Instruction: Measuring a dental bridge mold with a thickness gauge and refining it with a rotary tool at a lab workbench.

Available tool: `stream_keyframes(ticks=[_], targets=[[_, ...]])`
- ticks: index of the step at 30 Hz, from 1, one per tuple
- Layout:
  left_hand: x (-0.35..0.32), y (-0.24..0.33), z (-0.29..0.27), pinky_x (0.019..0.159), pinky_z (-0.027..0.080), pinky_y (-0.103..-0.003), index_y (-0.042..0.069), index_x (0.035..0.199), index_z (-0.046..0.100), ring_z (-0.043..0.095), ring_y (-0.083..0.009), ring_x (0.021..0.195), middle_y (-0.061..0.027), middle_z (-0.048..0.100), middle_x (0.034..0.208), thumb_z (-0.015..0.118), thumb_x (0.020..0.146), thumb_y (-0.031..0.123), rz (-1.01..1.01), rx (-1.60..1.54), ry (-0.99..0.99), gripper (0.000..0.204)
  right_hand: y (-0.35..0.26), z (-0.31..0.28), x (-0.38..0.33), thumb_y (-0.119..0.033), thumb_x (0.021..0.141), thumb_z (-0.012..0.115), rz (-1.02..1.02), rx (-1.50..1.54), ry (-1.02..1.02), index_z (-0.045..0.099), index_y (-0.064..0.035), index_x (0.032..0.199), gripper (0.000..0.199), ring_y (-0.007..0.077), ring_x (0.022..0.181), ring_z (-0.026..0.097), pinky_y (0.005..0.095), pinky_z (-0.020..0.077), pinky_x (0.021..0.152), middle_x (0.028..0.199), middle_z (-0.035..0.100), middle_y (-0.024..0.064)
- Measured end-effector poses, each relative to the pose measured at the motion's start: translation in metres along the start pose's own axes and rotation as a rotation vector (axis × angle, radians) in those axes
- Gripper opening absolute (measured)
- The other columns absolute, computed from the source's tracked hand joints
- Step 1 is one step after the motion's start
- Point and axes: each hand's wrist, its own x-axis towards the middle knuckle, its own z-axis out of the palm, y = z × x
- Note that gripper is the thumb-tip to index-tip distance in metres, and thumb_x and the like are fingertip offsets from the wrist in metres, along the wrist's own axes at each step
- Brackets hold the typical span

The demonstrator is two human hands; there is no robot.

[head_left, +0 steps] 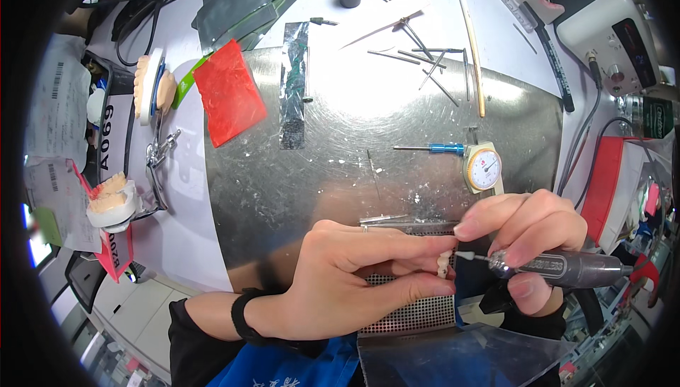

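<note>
My left hand [368, 270] pinches a small tooth-coloured dental bridge [443, 264] between thumb and fingers. From the right, my right hand [535, 245] grips a dark rotary handpiece [567, 268] like a pen. A pale pointed bur sits in its metal nose, its tip close beside the bridge; whether they touch I cannot tell. Beneath both hands lies a perforated metal grille [411, 316], partly covered by my left hand. Just beyond my fingers rests a dial thickness gauge [484, 169], and a blue-handled tool [445, 148] lies against it.
Several loose burs [428, 59] and a long brush [469, 40] lie on the far side of the metal plate [340, 174]. Red wax [230, 93] and green sheets [237, 11] are far left. Dental casts [113, 203] stand at left. A handpiece control unit [609, 32] occupies the far right.
</note>
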Motion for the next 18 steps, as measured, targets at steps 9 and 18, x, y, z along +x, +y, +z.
stream_keyframes(ticks=[9,18], targets=[[0.0007,-0.0013,0.0010,0.073,0.059,-0.027,-0.010,0.109,0.069,0.073,-0.0170,0.083,-0.0145,0.074,0.088,0.079,0.078,-0.008,0.056,0.039,0.035,0.033,-0.0057,-0.0096,0.0012,-0.012,0.084,0.071,0.038,-0.221,-0.237,0.063,0.0002,0.082,0.014,0.0347,0.088,0.072,0.0473,0.0602,0.085,0.074,0.060,0.0092],[0.0006,-0.0024,0.0007,0.067,0.056,-0.025,-0.009,0.110,0.069,0.070,-0.0131,0.077,-0.0124,0.073,0.084,0.080,0.077,-0.007,0.083,0.101,0.038,0.035,-0.0033,-0.0070,0.0043,-0.009,0.080,0.071,0.000,-0.215,-0.220,0.063,0.0006,0.080,0.012,0.0338,0.084,0.072,0.0477,0.0613,0.081,0.070,0.062,0.0097]])
